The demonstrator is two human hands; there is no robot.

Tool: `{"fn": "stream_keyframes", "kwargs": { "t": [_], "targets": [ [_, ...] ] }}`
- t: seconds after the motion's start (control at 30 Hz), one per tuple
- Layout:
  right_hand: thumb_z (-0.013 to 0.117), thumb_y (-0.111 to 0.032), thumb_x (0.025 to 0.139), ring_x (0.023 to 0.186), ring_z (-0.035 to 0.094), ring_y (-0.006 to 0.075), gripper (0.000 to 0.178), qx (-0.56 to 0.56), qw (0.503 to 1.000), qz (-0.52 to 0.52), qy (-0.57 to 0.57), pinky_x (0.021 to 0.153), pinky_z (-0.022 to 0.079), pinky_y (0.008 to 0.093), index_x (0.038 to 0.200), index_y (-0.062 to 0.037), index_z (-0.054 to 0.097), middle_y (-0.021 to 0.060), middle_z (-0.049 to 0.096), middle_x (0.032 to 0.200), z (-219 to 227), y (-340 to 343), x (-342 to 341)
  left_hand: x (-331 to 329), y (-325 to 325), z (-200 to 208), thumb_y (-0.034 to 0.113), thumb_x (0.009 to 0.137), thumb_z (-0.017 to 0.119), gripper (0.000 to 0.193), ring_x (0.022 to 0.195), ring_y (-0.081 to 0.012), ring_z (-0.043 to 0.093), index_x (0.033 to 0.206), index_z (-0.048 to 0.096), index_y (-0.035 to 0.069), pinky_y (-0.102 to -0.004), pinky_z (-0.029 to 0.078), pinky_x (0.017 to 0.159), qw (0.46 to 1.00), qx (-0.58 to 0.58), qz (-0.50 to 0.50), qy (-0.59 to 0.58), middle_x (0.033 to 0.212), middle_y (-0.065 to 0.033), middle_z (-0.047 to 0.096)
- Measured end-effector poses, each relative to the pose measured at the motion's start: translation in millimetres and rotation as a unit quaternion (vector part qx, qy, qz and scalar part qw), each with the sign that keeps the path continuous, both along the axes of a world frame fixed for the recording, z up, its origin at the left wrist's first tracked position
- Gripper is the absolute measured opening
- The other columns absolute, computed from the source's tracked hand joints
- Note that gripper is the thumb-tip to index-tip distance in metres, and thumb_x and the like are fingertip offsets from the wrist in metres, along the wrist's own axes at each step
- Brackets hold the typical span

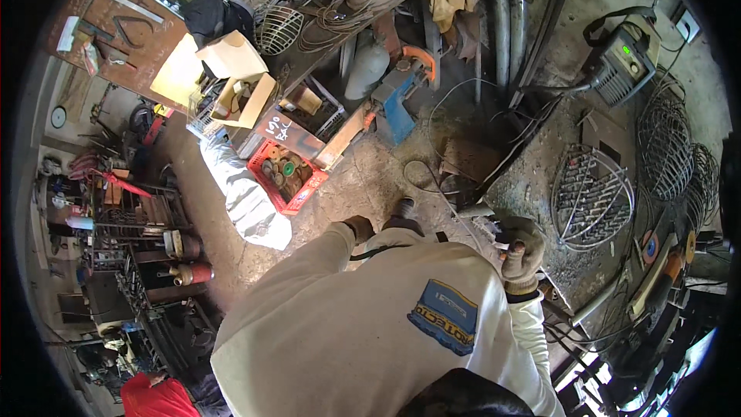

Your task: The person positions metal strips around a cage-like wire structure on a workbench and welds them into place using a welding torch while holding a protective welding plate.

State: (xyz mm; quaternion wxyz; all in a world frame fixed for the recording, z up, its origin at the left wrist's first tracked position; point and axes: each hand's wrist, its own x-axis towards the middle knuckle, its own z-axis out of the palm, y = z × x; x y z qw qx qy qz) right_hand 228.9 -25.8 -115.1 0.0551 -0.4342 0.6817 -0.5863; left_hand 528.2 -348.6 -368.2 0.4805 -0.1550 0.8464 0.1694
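Note:
My left hand (pixel 360 228) hangs low beside my leg, beyond the end of its pale sleeve. It looks dark, and its fingers are too hidden to tell how they are held. On the right, my right hand (pixel 525 253) wears a worn grey-brown glove and is at the near-left edge of the metal worktable (pixel 532 177). Its fingers are curled in, with a small pale tip by them; whatever they hold is not clear. Closest on the tabletop is a round welded bar grate (pixel 593 199), apart from the glove.
A welding machine (pixel 627 66) with a green display stands at the far right. Curved wire frames (pixel 665 147) and an orange-black angle grinder (pixel 665 282) lie right. A red crate (pixel 289 205) of discs and a blue metal stand (pixel 395 112) are ahead. Someone in red (pixel 150 398) is lower left.

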Motion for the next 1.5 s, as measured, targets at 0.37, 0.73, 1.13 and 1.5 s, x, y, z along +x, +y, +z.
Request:
{"fn": "stream_keyframes", "kwargs": {
  "t": [0.37, 0.73, 1.13, 1.5],
  "targets": [
    [0.047, -0.053, 0.104, 0.071, 0.068, 0.0248, 0.063, 0.077, 0.987, -0.126, -0.059, 0.067, 0.052, 0.0335, 0.103, 0.0065, 0.07, 0.0151, 0.072, 0.081, -15.3, -139.5, -5.0, -133.4, -252.9, 19.6, 0.029, 0.094, 0.057, 0.025, 0.089, -0.0393, 0.071, 0.09, 0.074, 0.011, -0.0511, 0.055, 0.077, 0.803, -0.02, 0.26, 0.535, 0.096, -0.0175, 0.074],
    [0.047, -0.034, 0.108, 0.107, 0.068, 0.0253, 0.047, 0.198, 0.932, -0.281, -0.113, 0.096, 0.053, 0.0362, 0.132, 0.0033, 0.062, 0.0159, 0.072, 0.118, -33.7, -154.5, -6.7, -278.2, -515.3, 126.1, 0.053, 0.1, 0.047, 0.056, 0.109, -0.0414, 0.068, 0.119, 0.071, 0.007, -0.0445, 0.053, 0.098, 0.718, -0.299, 0.432, 0.457, 0.12, -0.0219, 0.07],
    [0.057, -0.025, 0.1, 0.1, 0.071, 0.0347, 0.032, 0.397, 0.884, -0.233, -0.079, 0.087, 0.055, 0.0422, 0.112, 0.0008, 0.07, 0.0195, 0.074, 0.106, -29.0, -201.9, 20.7, -304.9, -598.3, 88.2, 0.051, 0.095, 0.056, 0.048, 0.118, -0.0375, 0.066, 0.113, 0.076, 0.012, -0.0478, 0.054, 0.098, 0.847, -0.299, 0.355, 0.261, 0.123, -0.0179, 0.071],
    [0.065, -0.016, 0.096, 0.102, 0.072, 0.0312, 0.025, 0.336, 0.896, -0.277, -0.086, 0.089, 0.055, 0.0373, 0.115, -0.0012, 0.071, 0.0201, 0.073, 0.11, -20.8, -207.7, 24.5, -252.8, -506.9, 168.5, 0.042, 0.104, 0.054, 0.051, 0.121, -0.0311, 0.061, 0.14, 0.059, 0.007, -0.0416, 0.047, 0.103, 0.65, -0.137, 0.39, 0.638, 0.132, -0.0191, 0.065]
  ]
}}
